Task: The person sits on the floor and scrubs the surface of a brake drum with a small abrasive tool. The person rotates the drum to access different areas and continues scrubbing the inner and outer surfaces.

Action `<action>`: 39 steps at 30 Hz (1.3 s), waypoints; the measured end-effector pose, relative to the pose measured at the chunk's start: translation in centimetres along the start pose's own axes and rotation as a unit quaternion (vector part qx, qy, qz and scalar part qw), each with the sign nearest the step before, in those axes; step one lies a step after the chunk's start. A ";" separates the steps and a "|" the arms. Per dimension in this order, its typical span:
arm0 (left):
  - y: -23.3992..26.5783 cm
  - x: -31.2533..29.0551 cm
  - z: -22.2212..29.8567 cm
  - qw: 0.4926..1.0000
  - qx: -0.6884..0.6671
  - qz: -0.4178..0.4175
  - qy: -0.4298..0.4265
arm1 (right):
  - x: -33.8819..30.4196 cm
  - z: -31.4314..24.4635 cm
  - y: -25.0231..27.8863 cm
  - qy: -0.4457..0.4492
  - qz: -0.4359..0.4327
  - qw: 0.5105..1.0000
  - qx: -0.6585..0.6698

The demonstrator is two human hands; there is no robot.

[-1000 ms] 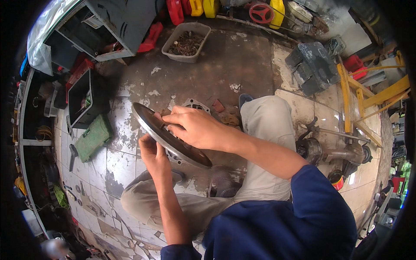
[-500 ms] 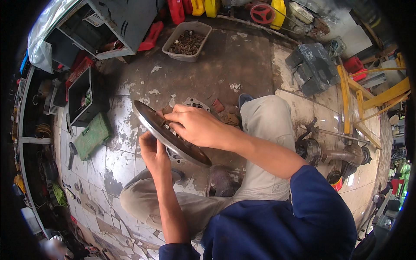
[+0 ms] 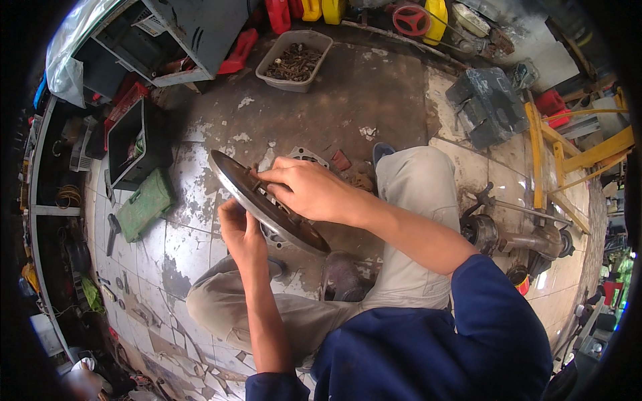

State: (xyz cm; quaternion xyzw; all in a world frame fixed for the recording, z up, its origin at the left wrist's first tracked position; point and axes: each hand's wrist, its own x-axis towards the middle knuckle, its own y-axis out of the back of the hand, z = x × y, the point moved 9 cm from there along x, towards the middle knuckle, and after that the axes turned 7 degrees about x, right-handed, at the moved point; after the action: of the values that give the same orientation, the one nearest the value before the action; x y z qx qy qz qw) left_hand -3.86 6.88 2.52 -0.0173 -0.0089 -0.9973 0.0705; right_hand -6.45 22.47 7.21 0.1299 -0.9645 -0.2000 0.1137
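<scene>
A round metal disc like a flywheel (image 3: pixel 294 224), brown on its face and shiny along the rim, is held tilted above my lap. My left hand (image 3: pixel 242 230) grips its near left rim, with some fingertips hidden behind the disc. Over the upper face is my right hand (image 3: pixel 311 190), its fingers pinched at a small bolt (image 3: pixel 255 170) that stands up from the disc. How firmly they hold the bolt is hard to tell. Beyond the disc, a flat metal plate with holes (image 3: pixel 309 156) lies on the floor, partly covered by my right hand.
A grey tub (image 3: pixel 295 85) of bolts stands ahead. At left are a green case (image 3: pixel 148 204), a black crate (image 3: pixel 137 144) and shelving (image 3: pixel 57 211). An axle-like metal assembly (image 3: pixel 528 239), a dark box (image 3: pixel 487 107) and a yellow frame (image 3: pixel 537 157) are at right.
My right fingertips have shifted slightly to the right, so the small bolt shows more. The disc stays in my left hand at nearly the same tilt. The whole view has shifted a little.
</scene>
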 end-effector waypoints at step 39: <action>0.3 -0.1 -0.6 1.000 0.007 -0.008 0.014 | 0.0 -1.7 1.0 -0.048 -0.014 0.998 0.047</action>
State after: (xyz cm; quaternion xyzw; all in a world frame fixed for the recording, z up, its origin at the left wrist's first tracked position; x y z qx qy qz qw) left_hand -3.71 6.57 1.96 -0.0027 -0.0155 -0.9979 0.0630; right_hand -6.16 22.72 9.14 0.1387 -0.9753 -0.1618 0.0584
